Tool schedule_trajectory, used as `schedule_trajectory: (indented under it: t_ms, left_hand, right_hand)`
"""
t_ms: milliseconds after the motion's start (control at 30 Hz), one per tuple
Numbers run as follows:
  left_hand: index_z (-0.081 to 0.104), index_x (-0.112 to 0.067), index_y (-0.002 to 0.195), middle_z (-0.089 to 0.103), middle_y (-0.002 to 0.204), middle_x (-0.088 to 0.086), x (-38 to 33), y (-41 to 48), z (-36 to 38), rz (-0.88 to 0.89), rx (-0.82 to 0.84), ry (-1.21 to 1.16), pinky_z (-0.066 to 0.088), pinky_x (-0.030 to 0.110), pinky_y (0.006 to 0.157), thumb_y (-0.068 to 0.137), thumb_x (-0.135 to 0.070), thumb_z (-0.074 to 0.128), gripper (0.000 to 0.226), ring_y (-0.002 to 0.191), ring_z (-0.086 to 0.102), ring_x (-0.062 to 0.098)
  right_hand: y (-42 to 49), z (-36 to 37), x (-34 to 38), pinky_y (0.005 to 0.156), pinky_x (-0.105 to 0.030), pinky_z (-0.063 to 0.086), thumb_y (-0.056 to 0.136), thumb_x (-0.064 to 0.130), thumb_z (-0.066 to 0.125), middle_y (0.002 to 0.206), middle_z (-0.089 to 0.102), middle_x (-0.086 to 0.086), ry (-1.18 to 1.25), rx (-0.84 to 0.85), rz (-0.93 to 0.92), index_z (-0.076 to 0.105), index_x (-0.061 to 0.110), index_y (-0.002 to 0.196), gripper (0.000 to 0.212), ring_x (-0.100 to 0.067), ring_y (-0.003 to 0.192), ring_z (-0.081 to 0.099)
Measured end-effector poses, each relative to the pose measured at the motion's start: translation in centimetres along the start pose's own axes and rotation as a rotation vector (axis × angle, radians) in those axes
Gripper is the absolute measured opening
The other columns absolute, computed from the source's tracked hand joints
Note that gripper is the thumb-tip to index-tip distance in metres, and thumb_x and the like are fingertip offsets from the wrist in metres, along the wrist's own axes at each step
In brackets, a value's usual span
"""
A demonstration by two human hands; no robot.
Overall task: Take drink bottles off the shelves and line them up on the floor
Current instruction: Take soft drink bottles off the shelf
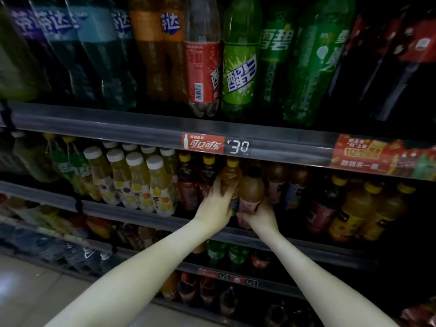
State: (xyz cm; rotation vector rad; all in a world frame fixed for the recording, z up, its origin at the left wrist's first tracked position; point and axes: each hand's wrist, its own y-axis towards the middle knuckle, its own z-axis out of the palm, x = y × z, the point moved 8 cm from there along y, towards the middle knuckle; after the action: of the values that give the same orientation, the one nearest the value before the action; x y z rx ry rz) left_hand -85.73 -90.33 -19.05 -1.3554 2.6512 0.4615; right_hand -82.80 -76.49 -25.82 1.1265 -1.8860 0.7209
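While both arms stretch out toward the drinks rack, the left hand (215, 206) has its fingers curled round the lower body of a yellow-capped bottle (230, 177) of amber drink, thumb side up, a firm wrap. Just to its right, the right hand (259, 217) grips a dark-capped bottle (251, 188) of brown drink from below, fingers closed over its pinkish label. The two bottles stand shoulder to shoulder, touching or as good as, both at the front edge of the shelf (146, 217) the hands have reached. Whether their bases are on it or lifted clear, I cannot tell from here.

To the left of the left hand stand dark red bottles (188, 185) with yellow caps, and beyond them a cluster of white-capped juice bottles (141, 182). To the right of the right hand, more brown bottles, then orange drinks with yellow caps (354, 208).

Straight above the hands, on the rail, sits a red cola tag (203, 143) beside a price card (238, 147) reading 30. Higher up are the big bottles: a red-labelled clear one (204, 64) and a green one (240, 62) side by side.

Down below the left forearm, a strip of pale floor (26, 291) shows — dim light everywhere.
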Motion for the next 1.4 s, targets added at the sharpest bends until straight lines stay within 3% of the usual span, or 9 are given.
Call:
schedule_trajectory:
  t_ms: [300, 433, 567, 800, 933, 1000, 1100, 1200, 1400]
  left_hand:
    - [0.009, -0.026, 0.151, 0.005, 0.156, 0.012, 0.5, -3.2, 1.1, -0.063, 0.049, -0.097, 0.046, 0.036, 0.092, 0.096, -0.023, 0.048, 0.067, 0.134, 0.029, 0.035]
    - [0.002, -0.031, 0.152, 0.000, 0.159, 0.005, 1.7, -6.9, 0.9, -0.184, 0.053, -0.185, 0.045, 0.026, 0.070, 0.098, -0.025, 0.047, 0.071, 0.135, 0.030, 0.032]
    - [0.001, -0.032, 0.152, -0.004, 0.160, 0.003, 3.8, -9.9, 0.8, -0.271, 0.074, -0.189, 0.038, 0.021, 0.064, 0.098, -0.021, 0.047, 0.072, 0.134, 0.033, 0.030]
    - [0.001, -0.031, 0.153, -0.005, 0.160, 0.003, 5.2, -10.6, 1.1, -0.307, 0.073, -0.222, 0.030, 0.014, 0.055, 0.098, -0.018, 0.046, 0.072, 0.129, 0.039, 0.030]
    - [0.004, -0.029, 0.152, -0.002, 0.159, 0.003, 5.8, -10.7, 1.0, -0.291, 0.064, -0.208, 0.028, 0.012, 0.050, 0.099, -0.022, 0.046, 0.069, 0.124, 0.043, 0.029]
    - [0.005, -0.029, 0.152, 0.002, 0.159, 0.002, 6.7, -10.9, 0.9, -0.303, 0.050, -0.195, 0.028, 0.012, 0.049, 0.099, -0.024, 0.045, 0.067, 0.121, 0.045, 0.028]
    - [0.008, -0.028, 0.152, 0.011, 0.158, 0.003, 8.7, -11.8, 0.3, -0.362, 0.004, -0.190, 0.045, 0.019, 0.062, 0.100, -0.028, 0.044, 0.064, 0.128, 0.041, 0.027]
    - [0.013, -0.024, 0.152, 0.022, 0.155, 0.005, 11.9, -13.8, -0.2, -0.418, -0.010, -0.181, 0.049, 0.030, 0.085, 0.099, -0.030, 0.043, 0.061, 0.133, 0.036, 0.026]
    - [0.021, -0.023, 0.150, 0.040, 0.143, 0.004, 25.1, -22.5, -2.1, -0.609, 0.015, -0.183, 0.049, 0.037, 0.088, 0.097, -0.030, 0.044, 0.059, 0.120, 0.049, 0.025]
  right_hand:
    - [-2.4, -0.3, -1.3, 0.099, -0.036, 0.040, 0.083, 0.018, 0.073, 0.141, 0.039, -0.015, -0.039, -0.074, 0.083, 0.024, 0.003, 0.143, 0.079, -0.032, 0.130, 0.041]
    - [-5.6, -0.3, -1.1, 0.097, -0.037, 0.040, 0.084, 0.016, 0.071, 0.139, 0.036, -0.016, -0.165, -0.137, -0.066, 0.026, 0.006, 0.141, 0.073, -0.029, 0.130, 0.034]
    - [-4.5, 0.8, 0.1, 0.104, -0.036, 0.036, 0.078, 0.017, 0.078, 0.143, 0.035, -0.014, 0.005, -0.102, -0.046, 0.019, 0.007, 0.146, 0.091, -0.029, 0.134, 0.034]
    - [0.1, 0.6, -0.7, 0.069, -0.031, 0.040, 0.082, 0.021, 0.071, 0.103, 0.057, -0.017, 0.010, -0.048, 0.004, 0.042, -0.003, 0.118, 0.052, -0.028, 0.088, 0.057]
    - [0.6, 0.9, -1.0, 0.081, -0.032, 0.044, 0.081, 0.018, 0.071, 0.111, 0.054, -0.012, 0.028, 0.004, 0.027, 0.040, -0.001, 0.130, 0.061, -0.032, 0.108, 0.056]
    - [-1.1, 0.7, -0.4, 0.099, -0.040, 0.042, 0.078, 0.013, 0.076, 0.130, 0.048, -0.019, 0.019, -0.109, 0.045, 0.032, -0.002, 0.138, 0.076, -0.033, 0.123, 0.046]
    - [-5.7, 1.6, 1.7, 0.098, -0.049, 0.037, 0.075, 0.011, 0.079, 0.132, 0.042, -0.027, -0.105, -0.302, 0.001, 0.031, -0.007, 0.137, 0.080, -0.042, 0.122, 0.039]
    - [-9.5, 8.1, 4.5, 0.095, -0.036, 0.036, 0.079, 0.010, 0.074, 0.130, 0.043, -0.019, -0.080, -0.102, -0.148, 0.035, -0.001, 0.134, 0.068, -0.032, 0.119, 0.041]
    - [-15.0, 28.1, 13.2, 0.108, -0.027, 0.032, 0.092, 0.021, 0.060, 0.143, 0.037, -0.004, -0.263, 0.537, -0.467, 0.030, 0.014, 0.145, 0.061, -0.017, 0.134, 0.035]
